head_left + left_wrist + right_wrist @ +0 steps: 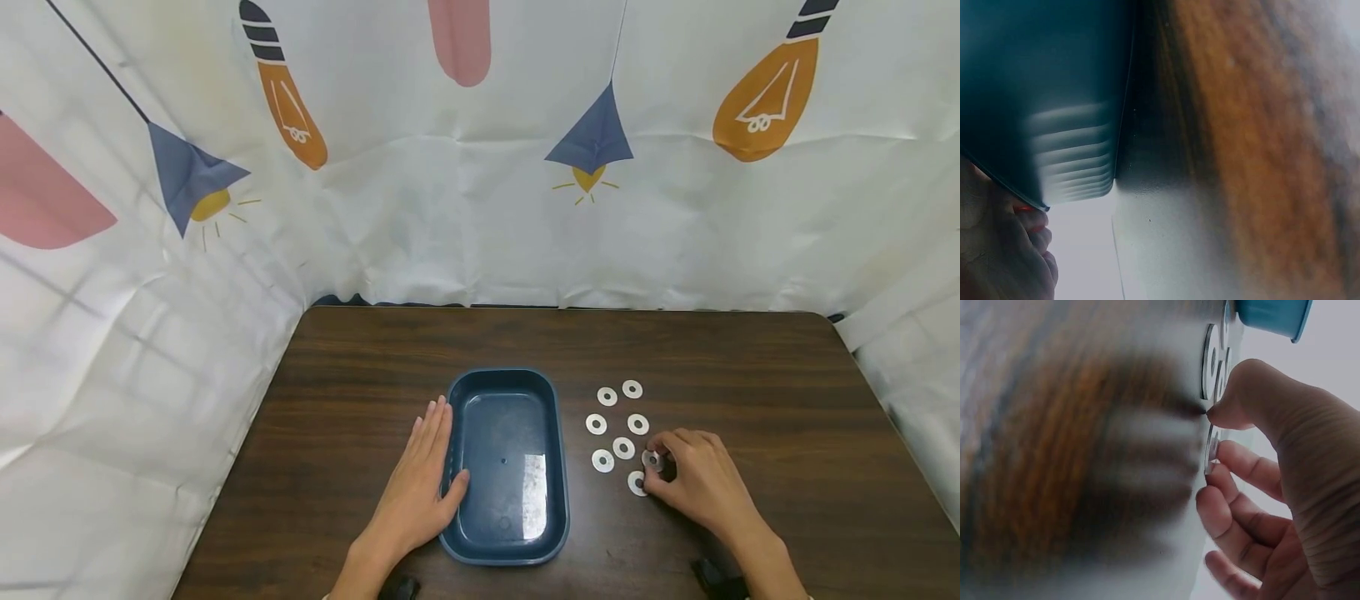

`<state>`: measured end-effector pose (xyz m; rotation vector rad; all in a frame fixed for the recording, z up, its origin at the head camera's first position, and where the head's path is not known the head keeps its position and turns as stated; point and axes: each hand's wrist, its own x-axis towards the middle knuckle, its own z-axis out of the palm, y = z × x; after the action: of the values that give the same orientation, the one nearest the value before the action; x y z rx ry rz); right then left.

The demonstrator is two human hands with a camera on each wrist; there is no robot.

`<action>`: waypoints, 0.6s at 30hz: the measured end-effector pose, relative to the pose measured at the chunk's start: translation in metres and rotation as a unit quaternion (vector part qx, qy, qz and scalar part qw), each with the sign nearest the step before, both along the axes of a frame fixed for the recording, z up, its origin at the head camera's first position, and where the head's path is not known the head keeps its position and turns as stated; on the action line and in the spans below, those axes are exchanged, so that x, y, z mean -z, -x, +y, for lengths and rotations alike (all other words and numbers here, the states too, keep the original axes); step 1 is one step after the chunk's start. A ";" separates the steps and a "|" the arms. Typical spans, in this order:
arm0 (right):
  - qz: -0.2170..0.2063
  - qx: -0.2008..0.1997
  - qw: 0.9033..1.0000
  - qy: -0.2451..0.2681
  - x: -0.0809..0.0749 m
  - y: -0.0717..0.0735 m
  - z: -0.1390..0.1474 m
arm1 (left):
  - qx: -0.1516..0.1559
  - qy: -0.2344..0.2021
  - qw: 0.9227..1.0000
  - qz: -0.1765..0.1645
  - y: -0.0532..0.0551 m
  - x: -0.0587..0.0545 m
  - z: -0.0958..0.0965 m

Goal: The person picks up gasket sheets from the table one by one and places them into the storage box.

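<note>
A blue rectangular tray [558, 500] stands on the table. My left hand [420, 483] lies along its left side, with straight fingers on the rim and the thumb over the edge. In the left wrist view the tray's ribbed outer wall [1072, 150] shows beside that hand's fingers [1035, 237]. Right of the tray lie several flat metal washers [623, 448]. My right hand [701, 479] has thumb and fingers curled about one washer [651, 460], which is still at the tabletop. The right wrist view shows this washer [1211, 450] between thumb and fingertips.
A dark wood-grain table [360, 367] carries everything. Another washer [637, 483] lies right beside my right thumb. A white curtain printed with lamps and bulbs [450, 217] hangs behind the table and along its sides.
</note>
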<state>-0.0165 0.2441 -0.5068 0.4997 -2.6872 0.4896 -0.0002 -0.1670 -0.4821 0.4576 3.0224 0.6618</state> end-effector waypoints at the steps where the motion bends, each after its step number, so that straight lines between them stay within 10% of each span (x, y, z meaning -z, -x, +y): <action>1: 0.000 0.000 1.000 0.000 -0.001 0.000 0.000 | 0.000 0.001 1.000 0.001 0.000 0.000 0.000; 18: -0.002 -0.009 1.000 -0.022 -0.018 -0.004 -0.008 | 0.004 -0.006 1.000 0.008 0.000 0.002 -0.002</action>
<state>-0.0126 0.2363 -0.4885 0.5368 -2.7048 0.4387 -0.0004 -0.1688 -0.4837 0.4760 3.0316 0.6782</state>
